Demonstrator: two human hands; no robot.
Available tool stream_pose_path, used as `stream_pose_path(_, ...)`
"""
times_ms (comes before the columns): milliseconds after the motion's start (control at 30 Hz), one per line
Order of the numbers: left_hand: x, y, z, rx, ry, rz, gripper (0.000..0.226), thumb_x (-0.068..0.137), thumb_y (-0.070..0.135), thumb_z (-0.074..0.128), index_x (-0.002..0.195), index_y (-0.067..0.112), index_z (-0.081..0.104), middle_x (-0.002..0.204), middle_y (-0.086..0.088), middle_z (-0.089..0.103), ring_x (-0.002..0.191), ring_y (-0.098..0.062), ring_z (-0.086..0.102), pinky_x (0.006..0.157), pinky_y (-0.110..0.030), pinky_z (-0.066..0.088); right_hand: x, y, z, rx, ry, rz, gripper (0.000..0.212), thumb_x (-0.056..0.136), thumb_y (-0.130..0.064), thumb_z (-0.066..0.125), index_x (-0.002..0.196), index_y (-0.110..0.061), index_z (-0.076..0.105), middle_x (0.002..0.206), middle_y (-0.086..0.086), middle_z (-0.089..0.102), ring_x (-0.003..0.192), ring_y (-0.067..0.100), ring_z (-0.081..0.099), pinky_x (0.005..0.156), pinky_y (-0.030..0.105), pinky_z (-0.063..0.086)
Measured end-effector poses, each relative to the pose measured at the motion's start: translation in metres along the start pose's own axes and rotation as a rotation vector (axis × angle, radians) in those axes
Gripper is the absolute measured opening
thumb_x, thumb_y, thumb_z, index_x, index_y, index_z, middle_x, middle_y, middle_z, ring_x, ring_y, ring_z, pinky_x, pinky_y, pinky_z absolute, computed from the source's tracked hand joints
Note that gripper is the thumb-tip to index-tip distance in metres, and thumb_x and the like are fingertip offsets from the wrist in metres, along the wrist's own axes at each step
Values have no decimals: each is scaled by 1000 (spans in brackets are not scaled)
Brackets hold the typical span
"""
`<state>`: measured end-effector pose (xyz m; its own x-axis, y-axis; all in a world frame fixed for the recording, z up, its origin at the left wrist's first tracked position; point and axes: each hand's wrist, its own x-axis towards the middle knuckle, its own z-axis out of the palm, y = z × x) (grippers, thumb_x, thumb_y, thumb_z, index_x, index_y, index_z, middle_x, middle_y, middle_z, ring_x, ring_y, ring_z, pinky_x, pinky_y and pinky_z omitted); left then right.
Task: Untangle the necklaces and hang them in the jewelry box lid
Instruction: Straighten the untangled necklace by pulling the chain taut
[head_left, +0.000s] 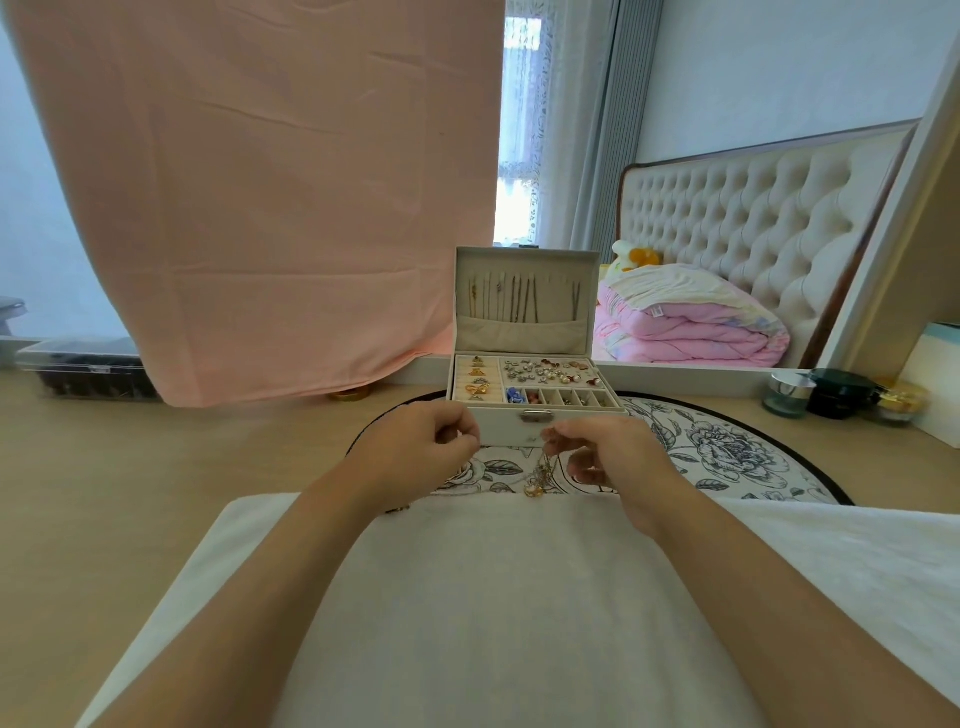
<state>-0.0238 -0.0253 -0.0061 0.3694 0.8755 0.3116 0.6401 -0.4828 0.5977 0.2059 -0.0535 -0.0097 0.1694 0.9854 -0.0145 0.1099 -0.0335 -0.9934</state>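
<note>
A white jewelry box (535, 423) stands open on a round floral mat. Its upright lid (525, 296) has several thin chains hanging above a fabric pocket. The tray below holds rings, earrings and beads. Just in front of the box, my right hand (605, 457) pinches a tangled bunch of gold necklaces (537, 480), which dangles down to the mat with a gold pendant at the bottom. My left hand (421, 449) has its fingers curled with the fingertips pinched together; a fine chain between the two hands is too thin to make out.
The floral mat (727, 452) lies on a wooden tabletop, with a white towel (493, 597) under my forearms. Small jars (841, 397) stand at the right. A pink cloth (260, 197) hangs at the back left, a clear organizer box (88, 371) beneath it. A mirror behind reflects a bed.
</note>
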Motion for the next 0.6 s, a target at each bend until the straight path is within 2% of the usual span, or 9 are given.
stream_pose_path(67, 0, -2, -3, 26, -26, -26, 11, 88, 32, 62, 78, 35, 65, 61, 14, 52, 59, -7, 47, 61, -30, 41, 1, 1, -4, -24, 40, 9, 16, 88, -17, 66, 84, -9, 80, 83, 6, 78, 57, 15, 54, 67, 31, 45)
stream_pose_path(133, -1, -4, -7, 106, -43, -48, 12, 87, 33, 61, 76, 35, 64, 60, 16, 52, 58, -5, 47, 60, -27, 40, 1, 2, -7, -2, 104, -24, 16, 89, -15, 67, 80, -9, 79, 77, 7, 76, 59, 17, 56, 64, 30, 46)
stream_pose_path(233, -2, -9, -11, 365, -98, -99, 12, 88, 34, 58, 77, 36, 61, 69, 16, 56, 66, -5, 51, 61, -25, 39, 4, 4, -9, 27, 202, -72, 23, 95, -17, 63, 77, -9, 73, 71, 7, 70, 61, 17, 63, 65, 28, 50)
stream_pose_path(300, -2, -15, -11, 527, -109, -155, 10, 89, 32, 56, 84, 38, 62, 77, 15, 57, 78, -9, 55, 65, -26, 40, 8, 5, -9, 42, 227, -77, 28, 99, -22, 60, 76, -9, 69, 72, 7, 70, 63, 19, 67, 69, 33, 54)
stream_pose_path(400, -2, -20, -9, 642, -102, -219, 19, 87, 24, 56, 97, 37, 67, 78, 14, 56, 85, -13, 56, 67, -26, 38, 10, 6, -6, 126, 175, -45, 29, 103, -25, 52, 80, -10, 62, 72, 8, 72, 67, 25, 69, 76, 43, 57)
stream_pose_path(467, -4, -17, -7, 742, -137, -260, 26, 86, 20, 55, 104, 32, 69, 90, 11, 63, 94, -16, 60, 73, -25, 43, 7, 5, -2, 152, 124, -22, 29, 106, -27, 46, 83, -12, 57, 69, 5, 70, 68, 26, 70, 76, 46, 58)
stream_pose_path(533, -2, -15, 0, 858, -144, -228, 32, 87, 16, 55, 113, 30, 69, 113, 4, 63, 110, -22, 57, 89, -30, 46, 0, 2, 3, 152, 54, -23, 30, 107, -29, 44, 85, -13, 56, 71, 6, 68, 68, 28, 69, 70, 46, 60)
stream_pose_path(600, -1, -7, 13, 758, -82, -132, 39, 90, 13, 55, 123, 30, 64, 128, 1, 56, 120, -23, 50, 99, -35, 40, -6, -1, 8, 145, -13, -39, 30, 107, -29, 44, 87, -11, 56, 71, 8, 67, 67, 29, 68, 62, 42, 60)
